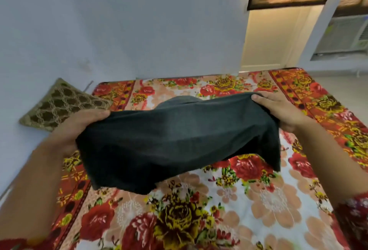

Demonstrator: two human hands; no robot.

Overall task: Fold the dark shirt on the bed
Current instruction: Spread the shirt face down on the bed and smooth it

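Observation:
The dark shirt (175, 140) is a folded bundle held above the bed (249, 200), stretched between both hands. My left hand (77, 126) grips its left end, thumb on top and fingers hidden under the cloth. My right hand (278, 108) grips the right end the same way. The shirt's near edge hangs down loosely toward the floral bedcover. A paler grey part of the cloth (177, 101) shows behind the top edge.
A brown patterned cushion (63, 104) leans against the pale wall at the bed's far left corner. An open doorway (276, 37) and an air-conditioner unit (346, 35) lie beyond the bed's far right end. The bed's left edge runs along the wall.

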